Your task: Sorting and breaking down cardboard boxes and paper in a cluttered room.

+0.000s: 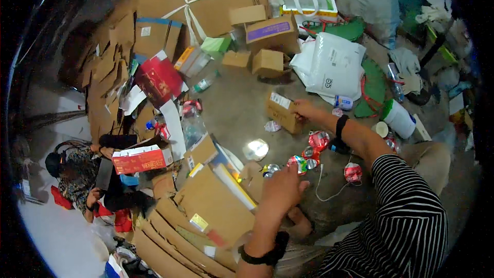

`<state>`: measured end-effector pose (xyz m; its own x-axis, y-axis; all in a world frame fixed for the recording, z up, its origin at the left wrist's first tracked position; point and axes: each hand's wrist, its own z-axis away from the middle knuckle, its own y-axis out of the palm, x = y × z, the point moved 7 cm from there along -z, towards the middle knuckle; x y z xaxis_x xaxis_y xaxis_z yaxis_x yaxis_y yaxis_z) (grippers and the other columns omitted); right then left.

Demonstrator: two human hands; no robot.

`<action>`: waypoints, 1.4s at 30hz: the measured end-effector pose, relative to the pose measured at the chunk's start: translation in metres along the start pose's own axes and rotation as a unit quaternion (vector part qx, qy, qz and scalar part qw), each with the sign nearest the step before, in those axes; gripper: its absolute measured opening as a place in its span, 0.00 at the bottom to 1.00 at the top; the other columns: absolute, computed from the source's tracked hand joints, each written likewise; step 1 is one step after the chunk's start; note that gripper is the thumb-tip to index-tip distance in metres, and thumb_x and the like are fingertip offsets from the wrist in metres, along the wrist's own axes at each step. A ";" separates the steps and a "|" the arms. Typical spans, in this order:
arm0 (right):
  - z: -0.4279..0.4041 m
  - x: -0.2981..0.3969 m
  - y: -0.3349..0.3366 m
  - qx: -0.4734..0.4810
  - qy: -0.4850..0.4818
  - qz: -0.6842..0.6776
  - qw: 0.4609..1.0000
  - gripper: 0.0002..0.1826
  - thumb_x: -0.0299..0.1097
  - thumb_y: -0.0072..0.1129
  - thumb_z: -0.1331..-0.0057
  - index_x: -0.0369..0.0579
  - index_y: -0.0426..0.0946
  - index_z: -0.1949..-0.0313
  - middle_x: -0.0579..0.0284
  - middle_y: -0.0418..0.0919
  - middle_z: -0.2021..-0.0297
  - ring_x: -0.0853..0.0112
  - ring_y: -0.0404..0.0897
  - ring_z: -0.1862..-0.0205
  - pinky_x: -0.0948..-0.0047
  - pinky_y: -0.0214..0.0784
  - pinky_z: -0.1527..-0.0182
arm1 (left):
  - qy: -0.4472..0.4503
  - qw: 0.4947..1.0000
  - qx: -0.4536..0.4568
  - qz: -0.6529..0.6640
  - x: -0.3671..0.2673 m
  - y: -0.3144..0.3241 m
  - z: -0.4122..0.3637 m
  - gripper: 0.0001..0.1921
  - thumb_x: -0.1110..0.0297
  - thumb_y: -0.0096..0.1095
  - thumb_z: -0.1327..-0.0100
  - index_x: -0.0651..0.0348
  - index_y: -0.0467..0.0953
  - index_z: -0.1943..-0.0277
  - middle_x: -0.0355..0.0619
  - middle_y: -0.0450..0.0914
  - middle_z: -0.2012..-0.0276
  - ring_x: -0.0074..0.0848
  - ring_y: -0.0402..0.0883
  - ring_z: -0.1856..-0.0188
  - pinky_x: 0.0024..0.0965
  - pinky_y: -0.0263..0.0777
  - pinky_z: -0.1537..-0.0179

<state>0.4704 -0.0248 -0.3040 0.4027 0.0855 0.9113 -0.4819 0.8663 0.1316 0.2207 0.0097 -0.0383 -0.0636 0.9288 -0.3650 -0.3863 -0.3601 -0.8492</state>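
My right hand (pixel 307 110) reaches forward and grips the right end of a small brown cardboard box (pixel 278 112), which bears a white label and dark print. My left hand (pixel 281 190) is nearer to me, thumb spread from the fingers, with nothing visible in it. Just beyond its fingertips lie a green-and-red crushed can (pixel 298 163) and a few red crushed cans (pixel 318 140). A crumpled pale wrapper (pixel 272 126) rests in front of the box. Left of the cans is a shiny round disc (pixel 256 150) on the floor.
Flattened cardboard (pixel 216 204) is stacked at lower left. Another person (pixel 77 177) sits at left, handling a red-and-white carton (pixel 141 159). White mailer bags (pixel 335 65), small boxes (pixel 272 34) and a white tub (pixel 399 118) stand ahead and right. A thin white cord (pixel 322 199) trails near my legs.
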 end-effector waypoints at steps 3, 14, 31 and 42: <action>0.048 0.047 0.012 0.017 0.033 0.026 0.999 0.11 0.31 0.54 0.49 0.43 0.68 0.66 0.65 0.66 0.86 0.79 0.65 0.87 0.82 0.57 0.87 | 0.032 0.994 -0.101 -0.006 -0.010 -0.013 0.008 0.19 0.55 0.52 0.46 0.64 0.68 0.61 0.55 0.74 0.68 0.45 0.74 0.64 0.43 0.67 0.64; 0.261 0.216 0.033 0.039 -0.337 0.528 0.778 0.14 0.37 0.50 0.47 0.42 0.66 0.65 0.51 0.73 0.77 0.62 0.75 0.75 0.64 0.66 0.74 | -0.114 0.923 -0.085 0.358 0.045 0.000 -0.049 0.34 0.37 0.33 0.44 0.61 0.67 0.52 0.53 0.74 0.61 0.38 0.75 0.62 0.41 0.64 0.59; 0.437 0.367 -0.037 -0.102 -0.456 0.577 0.670 0.15 0.38 0.52 0.45 0.46 0.69 0.59 0.54 0.75 0.73 0.65 0.75 0.75 0.68 0.66 0.72 | -0.049 0.723 -0.117 0.679 -0.016 0.011 -0.107 0.11 0.58 0.52 0.50 0.54 0.68 0.68 0.39 0.69 0.77 0.22 0.66 0.80 0.23 0.57 0.83; 0.450 0.393 -0.071 -0.202 -0.375 0.499 0.755 0.22 0.38 0.53 0.45 0.43 0.64 0.52 0.54 0.72 0.63 0.68 0.73 0.63 0.72 0.65 0.59 | -0.046 0.725 -0.123 0.676 -0.055 -0.009 -0.091 0.07 0.64 0.50 0.50 0.54 0.69 0.68 0.39 0.70 0.76 0.23 0.69 0.77 0.24 0.62 0.78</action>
<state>0.3126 -0.2739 0.2201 -0.6311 0.6230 0.4622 0.0832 0.6467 -0.7582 0.3114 -0.0461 -0.0457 -0.2955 -0.2891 -0.9105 0.2613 -0.9412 0.2140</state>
